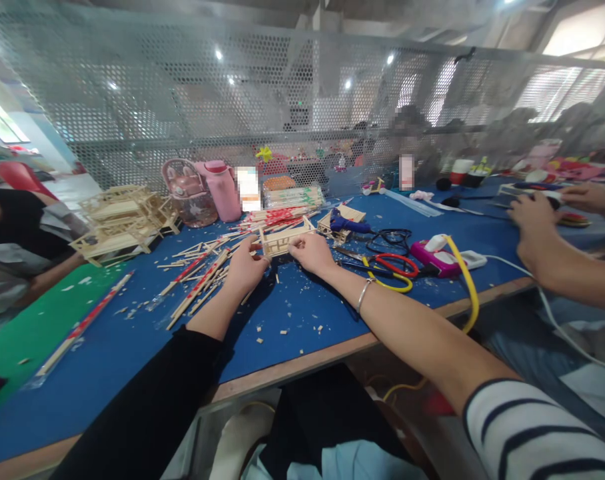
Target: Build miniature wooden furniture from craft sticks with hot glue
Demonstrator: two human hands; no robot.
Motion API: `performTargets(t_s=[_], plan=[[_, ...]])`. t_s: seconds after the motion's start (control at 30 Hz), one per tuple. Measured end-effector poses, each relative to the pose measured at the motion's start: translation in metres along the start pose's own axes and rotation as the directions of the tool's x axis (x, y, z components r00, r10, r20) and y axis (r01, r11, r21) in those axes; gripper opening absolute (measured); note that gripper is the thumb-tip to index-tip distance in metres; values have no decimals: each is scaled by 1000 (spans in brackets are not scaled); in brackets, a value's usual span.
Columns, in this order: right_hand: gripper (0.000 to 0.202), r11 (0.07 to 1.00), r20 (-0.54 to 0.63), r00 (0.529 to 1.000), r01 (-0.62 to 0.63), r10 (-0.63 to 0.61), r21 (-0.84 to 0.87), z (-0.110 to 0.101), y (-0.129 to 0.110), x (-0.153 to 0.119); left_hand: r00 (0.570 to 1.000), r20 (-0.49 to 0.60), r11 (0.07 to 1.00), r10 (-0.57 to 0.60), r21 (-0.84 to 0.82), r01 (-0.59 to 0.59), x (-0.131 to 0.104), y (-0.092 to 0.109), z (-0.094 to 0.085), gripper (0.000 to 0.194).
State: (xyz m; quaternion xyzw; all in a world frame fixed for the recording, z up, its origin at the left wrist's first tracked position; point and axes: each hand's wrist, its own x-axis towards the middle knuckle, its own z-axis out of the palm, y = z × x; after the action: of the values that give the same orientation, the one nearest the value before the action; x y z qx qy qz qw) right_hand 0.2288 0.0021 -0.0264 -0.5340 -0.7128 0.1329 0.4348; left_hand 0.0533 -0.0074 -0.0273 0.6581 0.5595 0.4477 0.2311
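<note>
Between my two hands stands a small wooden-stick model [284, 241], a pale frame with a flat deck and railings. My left hand [248, 263] grips its left end with thumb and fingers. At its near right side, the fingers of my right hand [312, 253] pinch the frame. Loose wooden sticks [202, 290] lie left of my left hand, some bundled in red-printed wrappers. Behind my right hand a blue glue gun [347, 223] rests by another small stick piece [355, 212]. Scissors with red handles [395, 263] and yellow-handled scissors [400, 285] lie to the right.
Finished-looking stick models [125, 217] are stacked at the left. A pink bottle [221, 190] and a clear jar [195, 207] stand behind. A purple power strip [440, 260] with a yellow cable [470, 283] sits at the right. Co-workers sit on both sides; a mesh partition [182, 100] rises behind.
</note>
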Motion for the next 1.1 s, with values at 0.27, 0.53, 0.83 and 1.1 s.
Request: performTargets(t_s=[0.27,0.53,0.83,1.1], plan=[[14,972,474,869,212,-140,-103,-38,4,-2,989,-145,999,24,-21,-27,2,1,-11,53],[14,923,543,839,241,-42,-300,-37,7,-4,848,-519,989,-110,-146,39,46,1,-5,29],[26,951,508,852,251,-128,-182,-37,12,-3,905,-424,997,31,-49,-57,37,-18,-4,41],[40,994,58,995,90,-87,-62,-45,14,5,915,-376,989,145,87,-122,26,-3,-7,41]])
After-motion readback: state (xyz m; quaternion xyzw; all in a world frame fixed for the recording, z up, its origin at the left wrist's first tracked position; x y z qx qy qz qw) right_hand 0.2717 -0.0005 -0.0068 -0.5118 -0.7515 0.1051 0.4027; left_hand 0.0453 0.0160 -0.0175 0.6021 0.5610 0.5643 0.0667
